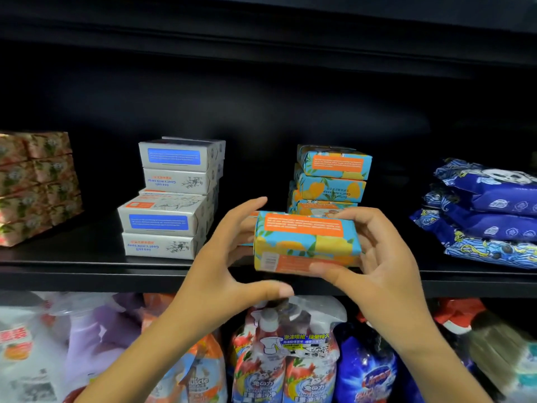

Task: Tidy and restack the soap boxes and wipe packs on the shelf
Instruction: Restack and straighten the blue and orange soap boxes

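Below, a clear-wrapped twin pack of detergent pouches (286, 359) is seen in the middle, flanked by a dark blue pouch (367, 370) on its right and an orange-and-blue pouch (200, 373) on its left, while a pale purple pouch (96, 338) and a white pack with orange print (20, 353) are set further left.

The wipe packs (494, 216) run off the right edge, floral boxes (35, 184) off the left; the held box (305, 242), its print too small to read, hides the bottom of the stack (331, 175) and some fingertips of the left hand (220, 257); bottles (284, 359) below are blurred
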Action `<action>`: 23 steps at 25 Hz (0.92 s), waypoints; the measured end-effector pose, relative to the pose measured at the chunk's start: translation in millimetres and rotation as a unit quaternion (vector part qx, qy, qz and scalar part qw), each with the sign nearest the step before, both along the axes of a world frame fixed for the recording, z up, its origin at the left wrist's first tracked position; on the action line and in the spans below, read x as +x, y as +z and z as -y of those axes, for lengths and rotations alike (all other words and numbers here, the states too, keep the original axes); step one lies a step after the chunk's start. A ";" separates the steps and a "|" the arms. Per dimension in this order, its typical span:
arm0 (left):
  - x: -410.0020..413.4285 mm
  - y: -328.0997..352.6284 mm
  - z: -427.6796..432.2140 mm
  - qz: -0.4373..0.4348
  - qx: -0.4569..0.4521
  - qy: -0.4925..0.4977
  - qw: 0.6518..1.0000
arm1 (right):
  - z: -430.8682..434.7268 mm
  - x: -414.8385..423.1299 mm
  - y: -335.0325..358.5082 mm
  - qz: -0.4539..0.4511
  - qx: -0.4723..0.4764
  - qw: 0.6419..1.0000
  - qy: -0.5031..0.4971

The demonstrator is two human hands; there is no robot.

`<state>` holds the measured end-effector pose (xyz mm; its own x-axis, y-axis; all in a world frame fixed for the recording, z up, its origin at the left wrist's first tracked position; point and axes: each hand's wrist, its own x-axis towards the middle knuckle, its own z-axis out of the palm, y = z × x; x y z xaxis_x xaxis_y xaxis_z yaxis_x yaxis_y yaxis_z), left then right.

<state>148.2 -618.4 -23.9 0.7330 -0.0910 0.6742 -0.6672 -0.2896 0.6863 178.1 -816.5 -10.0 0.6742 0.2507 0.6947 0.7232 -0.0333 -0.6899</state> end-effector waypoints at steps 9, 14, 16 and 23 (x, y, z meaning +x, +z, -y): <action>-0.4 13.2 1.0 -0.063 -0.084 -0.024 0.994 | -11.9 2.2 -10.0 0.202 -0.052 0.975 -0.072; 8.1 23.8 -7.5 -0.010 -0.144 0.094 0.985 | 0.6 6.4 -21.0 0.197 -0.089 0.960 -0.179; 15.3 25.4 -4.5 0.002 -0.171 0.135 0.976 | 2.4 9.3 -30.2 0.180 -0.158 0.949 -0.206; 37.9 18.9 8.0 0.026 -0.130 0.238 0.962 | 0.0 19.6 -53.4 0.255 -0.308 0.876 -0.269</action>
